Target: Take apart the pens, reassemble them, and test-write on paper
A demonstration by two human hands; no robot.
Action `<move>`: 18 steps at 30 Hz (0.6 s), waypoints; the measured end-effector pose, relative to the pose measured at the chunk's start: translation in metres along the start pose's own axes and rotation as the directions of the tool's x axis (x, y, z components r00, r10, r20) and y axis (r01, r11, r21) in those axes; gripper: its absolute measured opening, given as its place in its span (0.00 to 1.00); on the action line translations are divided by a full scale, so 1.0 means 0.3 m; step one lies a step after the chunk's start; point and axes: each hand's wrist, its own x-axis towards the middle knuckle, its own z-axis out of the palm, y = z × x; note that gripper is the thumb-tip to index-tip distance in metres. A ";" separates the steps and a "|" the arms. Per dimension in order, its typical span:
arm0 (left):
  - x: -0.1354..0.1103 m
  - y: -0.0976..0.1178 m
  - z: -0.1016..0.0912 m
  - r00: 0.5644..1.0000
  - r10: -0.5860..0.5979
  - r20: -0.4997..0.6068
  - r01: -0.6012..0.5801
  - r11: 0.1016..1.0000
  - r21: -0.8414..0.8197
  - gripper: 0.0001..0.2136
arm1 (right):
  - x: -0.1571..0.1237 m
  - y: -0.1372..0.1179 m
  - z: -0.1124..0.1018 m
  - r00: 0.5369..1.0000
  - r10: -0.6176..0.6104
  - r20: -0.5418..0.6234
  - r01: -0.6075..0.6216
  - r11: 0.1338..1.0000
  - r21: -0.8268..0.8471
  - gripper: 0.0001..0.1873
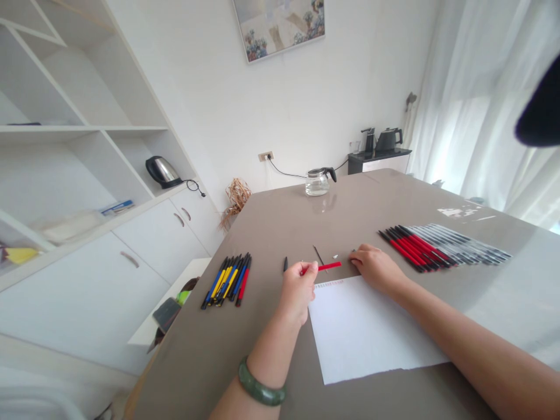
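From afar I see the left hand pinch a red barrel by one end, apparently keeping the other free; whether the right hand grips, I cannot tell.

I can steer over the wide tabletop between the mixed pens on the left and the glass pot farther back; between the left hand and the right hand, a red tube, a thin dark rod and a white scrap crowd the gap; farther right, red pens and clear pens block any low pass.
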 end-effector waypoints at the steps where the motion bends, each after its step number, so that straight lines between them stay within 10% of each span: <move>1: -0.001 -0.001 0.001 1.000 0.009 0.002 -0.009 1.000 0.010 0.14 | 0.000 0.000 0.002 1.000 -0.011 0.014 0.011 1.000 -0.012 0.13; 12: -0.001 -0.020 0.006 0.999 0.026 0.034 -0.028 0.998 0.055 0.13 | 0.009 0.027 0.014 0.998 -0.068 -0.015 0.068 0.997 -0.031 0.14; 18: -0.003 -0.022 0.005 0.999 0.046 0.015 -0.047 0.995 0.082 0.13 | -0.039 -0.047 -0.041 0.995 0.102 0.017 -0.100 0.907 0.410 0.17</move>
